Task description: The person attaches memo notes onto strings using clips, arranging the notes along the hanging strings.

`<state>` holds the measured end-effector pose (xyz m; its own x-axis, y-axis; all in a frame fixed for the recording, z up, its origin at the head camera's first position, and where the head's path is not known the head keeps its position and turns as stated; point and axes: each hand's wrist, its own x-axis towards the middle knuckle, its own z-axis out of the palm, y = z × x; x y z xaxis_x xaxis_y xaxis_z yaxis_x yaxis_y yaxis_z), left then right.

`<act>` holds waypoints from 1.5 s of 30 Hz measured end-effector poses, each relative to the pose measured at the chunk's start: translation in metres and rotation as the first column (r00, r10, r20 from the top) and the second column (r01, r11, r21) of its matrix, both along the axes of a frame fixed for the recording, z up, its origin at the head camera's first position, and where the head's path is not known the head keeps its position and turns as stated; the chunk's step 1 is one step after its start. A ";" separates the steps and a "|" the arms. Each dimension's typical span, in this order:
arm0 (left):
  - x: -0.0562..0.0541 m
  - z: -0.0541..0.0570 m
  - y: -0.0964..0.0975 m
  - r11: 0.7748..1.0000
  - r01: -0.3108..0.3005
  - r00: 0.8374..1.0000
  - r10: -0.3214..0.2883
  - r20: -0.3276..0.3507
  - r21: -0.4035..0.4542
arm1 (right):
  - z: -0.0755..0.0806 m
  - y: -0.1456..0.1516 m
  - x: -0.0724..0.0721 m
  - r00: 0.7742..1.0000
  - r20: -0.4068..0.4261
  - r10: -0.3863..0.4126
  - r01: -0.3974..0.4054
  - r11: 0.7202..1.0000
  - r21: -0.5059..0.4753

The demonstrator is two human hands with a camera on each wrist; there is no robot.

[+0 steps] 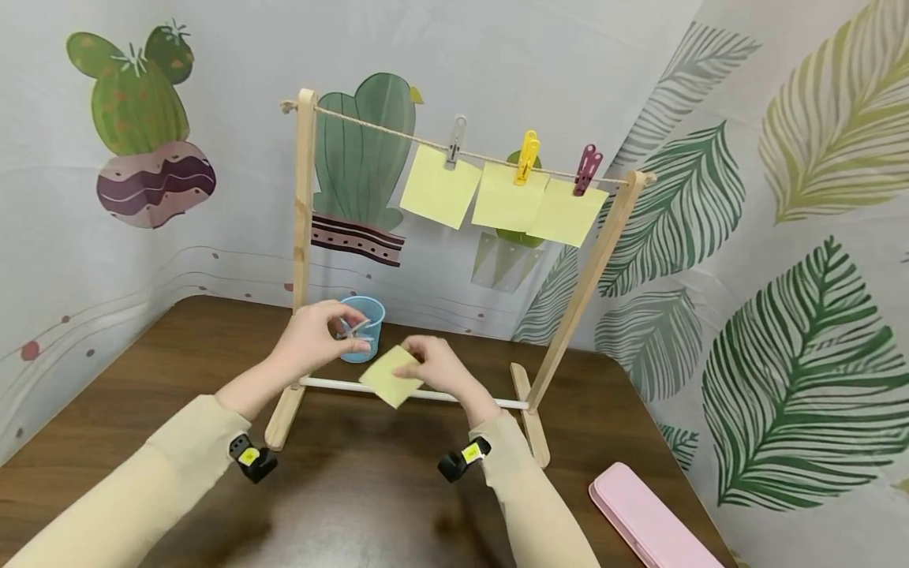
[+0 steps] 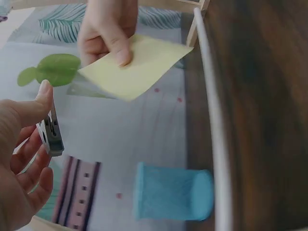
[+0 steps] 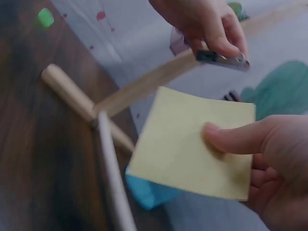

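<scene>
My left hand [image 1: 312, 335] pinches a greyish see-through clothespin [image 2: 51, 132] between thumb and fingers, near the blue cup [image 1: 369, 312]. In my right hand [image 1: 438, 365] is a yellow square paper [image 3: 187, 144], gripped at one edge with the thumb on top. The two hands are apart, above the white bottom bar [image 1: 334, 385] of a wooden stand [image 1: 303, 205]. Three yellow papers hang from the stand's rope [image 1: 376, 126]: one under a grey clothespin [image 1: 456, 142], one under a yellow clothespin [image 1: 527, 158], one under a purple clothespin [image 1: 586, 170].
A pink case [image 1: 649, 521] lies at the right front of the dark wooden table [image 1: 355, 489]. Behind the stand hangs a cloth [image 1: 241, 118] printed with cacti and leaves. The stand's right post [image 1: 582, 292] and feet rise beside my right arm.
</scene>
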<state>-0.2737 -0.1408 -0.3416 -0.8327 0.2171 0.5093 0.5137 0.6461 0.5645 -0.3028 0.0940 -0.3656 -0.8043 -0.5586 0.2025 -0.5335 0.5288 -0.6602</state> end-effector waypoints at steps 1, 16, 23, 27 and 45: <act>-0.001 0.007 -0.001 1.000 0.002 1.000 -0.002 -0.019 -0.009 | 0.008 -0.005 0.000 1.000 -0.010 -0.014 0.014 1.000 -0.018; -0.013 0.116 -0.013 0.990 0.112 0.928 -0.134 -0.348 -0.082 | 0.100 -0.058 0.004 0.943 -0.216 -0.253 0.187 0.941 -0.283; -0.017 0.151 -0.005 0.986 0.157 0.869 -0.166 -0.467 -0.057 | 0.134 -0.068 0.005 0.916 -0.194 -0.351 0.253 0.881 -0.400; -0.015 0.175 -0.002 0.987 0.147 0.845 -0.161 -0.509 -0.067 | 0.152 -0.071 0.004 0.915 -0.193 -0.353 0.242 0.866 -0.437; -0.013 0.251 0.009 0.994 0.110 0.883 -0.086 -0.462 0.025 | 0.186 -0.081 -0.009 0.939 -0.059 -0.340 0.246 0.780 -0.576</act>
